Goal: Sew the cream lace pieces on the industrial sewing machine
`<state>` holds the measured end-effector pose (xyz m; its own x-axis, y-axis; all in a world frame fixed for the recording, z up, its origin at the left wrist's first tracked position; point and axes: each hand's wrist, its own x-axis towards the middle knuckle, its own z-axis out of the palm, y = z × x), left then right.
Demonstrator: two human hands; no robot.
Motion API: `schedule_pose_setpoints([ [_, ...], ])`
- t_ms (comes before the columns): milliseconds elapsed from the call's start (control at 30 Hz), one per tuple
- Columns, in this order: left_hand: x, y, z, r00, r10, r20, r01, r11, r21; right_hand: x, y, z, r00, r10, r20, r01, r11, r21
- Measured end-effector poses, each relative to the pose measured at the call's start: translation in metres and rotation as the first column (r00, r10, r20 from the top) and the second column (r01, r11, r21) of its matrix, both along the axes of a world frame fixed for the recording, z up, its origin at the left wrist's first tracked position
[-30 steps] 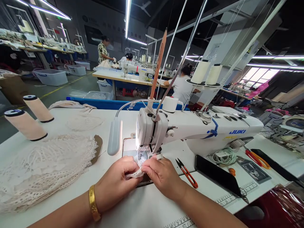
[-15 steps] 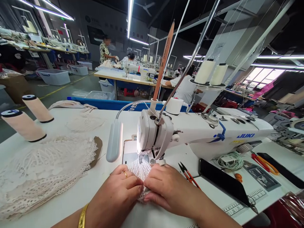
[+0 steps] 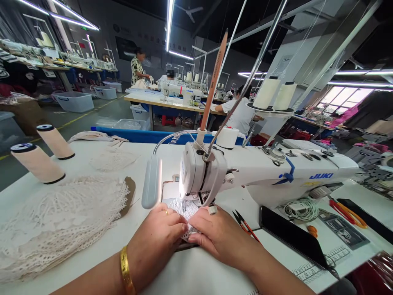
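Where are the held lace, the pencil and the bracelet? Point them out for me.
Held lace (image 3: 186, 210): head view, on its white upper part.
Pencil (image 3: 215, 78): head view, on the middle of its shaft.
Bracelet (image 3: 125, 268): head view, on its gold outer face.

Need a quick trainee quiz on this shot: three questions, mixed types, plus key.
1. Multiple choice: what are the left hand and right hand holding?
A) a phone
B) white lace
C) scissors
2. True or false: the gold bracelet is on the left wrist.
3. Count: how many peach thread cones are on the left side of the table?

Key: 1. B; 2. True; 3. Two.
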<state>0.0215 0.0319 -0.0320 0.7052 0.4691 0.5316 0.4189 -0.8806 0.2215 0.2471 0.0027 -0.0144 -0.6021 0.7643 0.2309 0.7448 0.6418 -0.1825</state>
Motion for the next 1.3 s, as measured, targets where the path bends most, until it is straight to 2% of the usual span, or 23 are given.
schedule_pose_setpoints([
  [133,-0.001,0.008,-0.006,0.999,0.036,0.001,-0.036,0.997,-0.062,0.001,0.0,-0.004,0.997,-0.004,-0.075,0.001,0.999,-0.046],
  [233,-0.002,0.015,-0.005,0.999,0.038,0.012,-0.034,0.975,-0.218,-0.003,0.0,-0.015,0.991,-0.004,-0.135,-0.001,0.999,-0.035],
  [300,-0.002,0.018,0.001,0.999,0.043,0.032,-0.028,0.929,-0.368,-0.008,0.002,-0.023,0.987,-0.018,-0.159,0.023,0.999,0.031],
  [400,0.0,0.023,0.012,0.995,0.081,0.049,-0.038,0.816,-0.577,-0.014,0.006,-0.029,0.968,-0.047,-0.246,0.067,0.995,0.074],
  [467,0.0,0.025,0.018,0.994,0.107,0.036,-0.058,0.758,-0.65,-0.016,0.008,-0.028,0.95,-0.065,-0.307,0.083,0.995,0.046],
  [500,0.0,0.027,0.019,0.993,0.114,0.026,-0.068,0.747,-0.661,-0.016,0.008,-0.026,0.942,-0.072,-0.327,0.087,0.996,0.03],
  [600,-0.004,0.028,0.017,0.997,0.074,-0.005,-0.061,0.769,-0.636,-0.014,0.009,-0.023,0.931,-0.075,-0.356,0.086,0.996,0.013],
  [667,-0.007,0.026,0.012,1.0,0.023,-0.005,-0.022,0.821,-0.571,-0.012,0.008,-0.023,0.934,-0.048,-0.354,0.064,0.997,0.033],
  [800,-0.014,0.01,0.004,0.998,-0.063,-0.013,0.057,0.959,-0.277,-0.005,0.002,-0.022,0.973,0.1,-0.208,-0.09,0.994,0.056],
  [867,-0.016,0.0,0.005,0.995,-0.073,-0.066,0.064,0.988,-0.138,-0.003,-0.002,-0.019,0.983,0.136,-0.127,-0.133,0.991,0.03],
  [967,-0.016,-0.009,0.007,0.992,-0.064,-0.111,0.059,0.997,-0.048,-0.001,-0.007,-0.016,0.987,0.133,-0.086,-0.134,0.991,0.001],
  [1300,-0.014,-0.001,0.002,0.997,-0.007,-0.076,0.005,1.0,-0.027,-0.003,-0.002,-0.018,0.997,0.054,-0.047,-0.053,0.999,0.008],
])
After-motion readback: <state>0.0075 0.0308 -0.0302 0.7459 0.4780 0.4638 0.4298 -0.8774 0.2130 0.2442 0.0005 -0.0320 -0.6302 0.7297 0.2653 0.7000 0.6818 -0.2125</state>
